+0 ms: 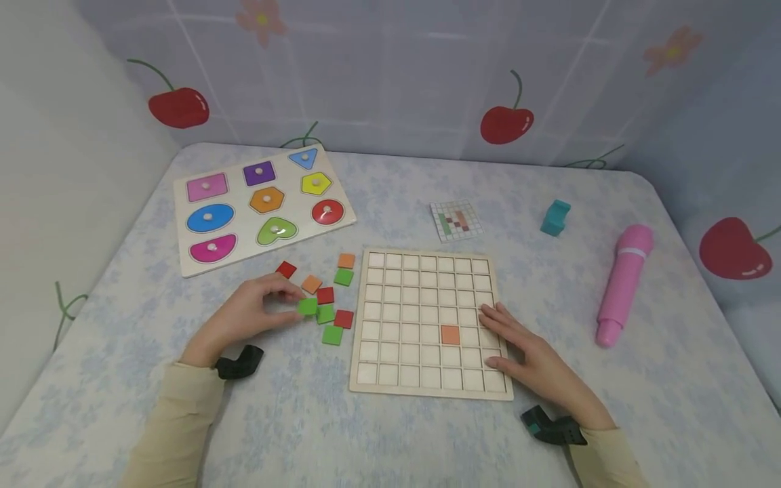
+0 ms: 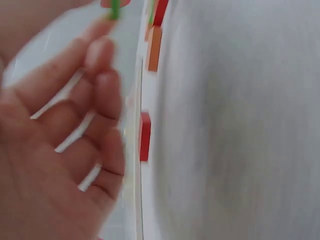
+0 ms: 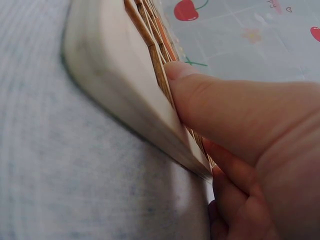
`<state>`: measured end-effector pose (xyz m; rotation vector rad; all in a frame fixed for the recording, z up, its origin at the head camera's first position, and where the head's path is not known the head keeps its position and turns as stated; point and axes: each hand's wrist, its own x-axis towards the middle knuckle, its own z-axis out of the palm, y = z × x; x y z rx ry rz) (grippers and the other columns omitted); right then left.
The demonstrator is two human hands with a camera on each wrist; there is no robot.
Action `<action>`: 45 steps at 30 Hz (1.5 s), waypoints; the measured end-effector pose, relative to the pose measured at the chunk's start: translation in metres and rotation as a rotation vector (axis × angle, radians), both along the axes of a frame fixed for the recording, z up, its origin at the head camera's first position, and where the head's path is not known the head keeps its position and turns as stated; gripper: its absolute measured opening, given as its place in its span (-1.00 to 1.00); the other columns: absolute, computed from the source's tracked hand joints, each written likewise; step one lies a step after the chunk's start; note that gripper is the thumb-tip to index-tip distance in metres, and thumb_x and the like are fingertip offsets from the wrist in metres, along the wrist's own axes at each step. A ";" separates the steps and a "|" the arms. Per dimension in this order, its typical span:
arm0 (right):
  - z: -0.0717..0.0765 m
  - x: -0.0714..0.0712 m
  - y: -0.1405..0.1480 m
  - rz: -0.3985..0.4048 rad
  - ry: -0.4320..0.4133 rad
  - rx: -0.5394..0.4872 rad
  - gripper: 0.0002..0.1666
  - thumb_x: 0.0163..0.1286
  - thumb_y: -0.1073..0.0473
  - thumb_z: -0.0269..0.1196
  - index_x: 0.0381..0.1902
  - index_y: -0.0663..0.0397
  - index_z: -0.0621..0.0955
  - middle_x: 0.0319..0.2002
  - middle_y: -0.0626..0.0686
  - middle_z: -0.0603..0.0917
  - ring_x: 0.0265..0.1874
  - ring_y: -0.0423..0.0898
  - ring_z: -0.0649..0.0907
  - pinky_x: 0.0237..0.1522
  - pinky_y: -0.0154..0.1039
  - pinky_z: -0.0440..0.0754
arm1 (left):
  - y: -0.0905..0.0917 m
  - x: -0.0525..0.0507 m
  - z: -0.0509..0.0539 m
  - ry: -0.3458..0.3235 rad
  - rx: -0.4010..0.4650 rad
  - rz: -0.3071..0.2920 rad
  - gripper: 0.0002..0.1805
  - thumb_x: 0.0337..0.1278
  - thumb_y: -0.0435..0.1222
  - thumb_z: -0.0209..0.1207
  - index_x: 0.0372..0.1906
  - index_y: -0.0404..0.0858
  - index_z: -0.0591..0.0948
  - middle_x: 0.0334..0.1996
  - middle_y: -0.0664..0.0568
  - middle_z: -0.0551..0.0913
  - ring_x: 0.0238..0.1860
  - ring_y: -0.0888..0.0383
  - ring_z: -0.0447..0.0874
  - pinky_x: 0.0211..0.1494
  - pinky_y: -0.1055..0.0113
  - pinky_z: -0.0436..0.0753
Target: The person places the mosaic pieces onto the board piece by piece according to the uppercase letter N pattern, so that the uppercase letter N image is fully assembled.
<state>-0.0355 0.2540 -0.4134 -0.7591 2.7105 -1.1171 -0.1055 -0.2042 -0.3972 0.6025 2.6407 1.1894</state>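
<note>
Between thumb and fingertips my left hand (image 1: 250, 315) pinches a green square tile (image 1: 308, 307), lifted over a scatter of loose tiles. Only an edge of that tile (image 2: 115, 9) shows in the left wrist view. Around it lie other green tiles (image 1: 332, 335), red tiles (image 1: 344, 318) and orange tiles (image 1: 346, 260). To their right is a wooden grid board (image 1: 430, 392), with one orange tile (image 1: 450, 335) in a cell right of the middle. My right hand (image 1: 531, 359) rests on the board's right edge, thumb and fingers on its top (image 3: 225, 125).
A knob puzzle board (image 1: 238, 176) with coloured shapes lies at the back left. Behind the grid is a small pattern card (image 1: 456, 220). A teal block (image 1: 556, 217) and a pink toy microphone (image 1: 624, 285) lie to the right.
</note>
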 end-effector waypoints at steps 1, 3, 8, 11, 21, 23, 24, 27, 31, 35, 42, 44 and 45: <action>0.000 0.000 0.000 -0.001 0.001 0.001 -0.22 0.22 0.18 0.32 0.36 0.12 0.30 0.39 0.09 0.18 0.39 0.01 0.02 0.19 -0.56 -0.03 | 0.003 0.001 0.001 0.007 0.016 0.002 -0.68 -0.11 -0.25 0.43 -0.17 -0.18 0.66 -0.30 0.11 0.57 -0.24 0.13 0.48 -0.16 0.25 0.54; -0.001 -0.001 0.000 -0.002 0.004 0.004 -0.22 0.21 0.18 0.32 0.36 0.12 0.30 0.39 0.09 0.18 0.39 0.01 0.02 0.19 -0.56 -0.03 | 0.012 0.002 0.004 0.022 0.048 0.003 -0.70 -0.11 -0.25 0.43 -0.18 -0.16 0.67 -0.32 0.10 0.57 -0.25 0.13 0.47 -0.19 0.25 0.54; 0.000 -0.003 -0.001 0.001 0.005 0.006 -0.21 0.21 0.18 0.32 0.37 0.11 0.29 0.39 0.08 0.18 0.39 0.01 0.02 0.18 -0.57 -0.02 | 0.043 0.008 0.009 0.060 0.134 -0.066 -0.72 -0.13 -0.27 0.43 -0.20 -0.14 0.69 -0.34 0.10 0.57 -0.26 0.12 0.48 -0.18 0.22 0.50; 0.001 -0.001 -0.001 -0.003 -0.002 0.002 -0.21 0.21 0.18 0.32 0.37 0.11 0.29 0.39 0.09 0.18 0.39 0.00 0.01 0.18 -0.58 -0.02 | 0.064 0.012 0.010 0.071 0.168 -0.132 -0.73 -0.14 -0.27 0.44 -0.22 -0.14 0.70 -0.39 0.10 0.57 -0.31 0.12 0.48 -0.22 0.21 0.49; -0.001 0.003 0.000 -0.002 0.010 -0.010 -0.21 0.19 0.18 0.34 0.35 0.12 0.31 0.38 0.09 0.20 0.39 -0.03 0.02 0.18 -0.58 -0.01 | 0.095 0.021 -0.001 -0.028 0.194 -0.216 -0.74 -0.13 -0.30 0.43 -0.23 -0.14 0.69 -0.42 0.12 0.57 -0.40 0.15 0.47 -0.34 0.35 0.50; -0.001 0.002 0.000 0.000 0.013 -0.012 -0.21 0.19 0.18 0.33 0.36 0.12 0.31 0.38 0.09 0.20 0.39 -0.02 0.02 0.18 -0.58 -0.01 | 0.098 0.021 -0.004 -0.021 0.182 -0.221 -0.74 -0.13 -0.29 0.43 -0.24 -0.13 0.69 -0.42 0.15 0.57 -0.40 0.17 0.46 -0.34 0.36 0.49; -0.001 0.002 0.000 0.001 0.015 -0.012 -0.22 0.19 0.19 0.33 0.35 0.13 0.31 0.38 0.09 0.20 0.39 -0.02 0.02 0.18 -0.58 -0.01 | 0.099 0.021 -0.005 -0.017 0.172 -0.226 -0.75 -0.13 -0.28 0.43 -0.24 -0.13 0.70 -0.41 0.16 0.57 -0.39 0.19 0.46 -0.34 0.37 0.49; 0.000 0.001 0.000 0.005 0.015 -0.016 -0.22 0.20 0.19 0.33 0.35 0.13 0.31 0.38 0.09 0.19 0.39 -0.01 0.02 0.18 -0.58 -0.02 | 0.102 0.022 -0.008 0.006 0.136 -0.247 -0.75 -0.14 -0.25 0.44 -0.26 -0.12 0.69 -0.42 0.20 0.55 -0.36 0.24 0.46 -0.30 0.39 0.49; 0.001 0.000 0.000 0.010 0.022 -0.018 -0.22 0.20 0.20 0.33 0.35 0.14 0.31 0.38 0.09 0.19 0.39 0.00 0.02 0.18 -0.57 -0.02 | 0.105 0.024 -0.007 0.082 0.079 -0.279 -0.74 -0.17 -0.22 0.45 -0.30 -0.13 0.66 -0.43 0.22 0.51 -0.35 0.27 0.43 -0.25 0.39 0.47; 0.001 0.000 -0.001 0.010 0.025 -0.024 -0.22 0.20 0.22 0.33 0.35 0.14 0.31 0.38 0.10 0.20 0.39 -0.01 0.02 0.19 -0.57 -0.01 | 0.108 0.026 -0.006 0.149 0.038 -0.300 -0.74 -0.18 -0.21 0.46 -0.34 -0.13 0.63 -0.44 0.23 0.50 -0.35 0.26 0.42 -0.23 0.39 0.45; 0.000 0.000 -0.001 0.009 0.027 -0.023 -0.22 0.19 0.22 0.33 0.35 0.15 0.32 0.38 0.11 0.20 0.39 -0.02 0.01 0.19 -0.57 -0.01 | 0.111 0.028 -0.006 0.174 0.025 -0.305 -0.76 -0.20 -0.20 0.47 -0.36 -0.10 0.66 -0.43 0.24 0.54 -0.32 0.27 0.43 -0.22 0.38 0.43; 0.000 -0.001 -0.001 0.008 0.030 -0.021 -0.22 0.18 0.23 0.34 0.35 0.15 0.32 0.38 0.11 0.20 0.39 -0.02 0.02 0.19 -0.57 -0.02 | 0.111 0.028 -0.006 0.163 0.019 -0.305 -0.76 -0.19 -0.20 0.46 -0.34 -0.10 0.67 -0.42 0.25 0.55 -0.32 0.28 0.43 -0.21 0.38 0.44; 0.000 -0.001 -0.001 0.008 0.031 -0.022 -0.22 0.18 0.23 0.34 0.35 0.15 0.32 0.38 0.12 0.20 0.39 -0.02 0.02 0.19 -0.57 -0.02 | 0.111 0.028 -0.006 0.157 0.016 -0.304 -0.76 -0.19 -0.20 0.46 -0.33 -0.10 0.67 -0.41 0.25 0.55 -0.31 0.29 0.43 -0.20 0.38 0.44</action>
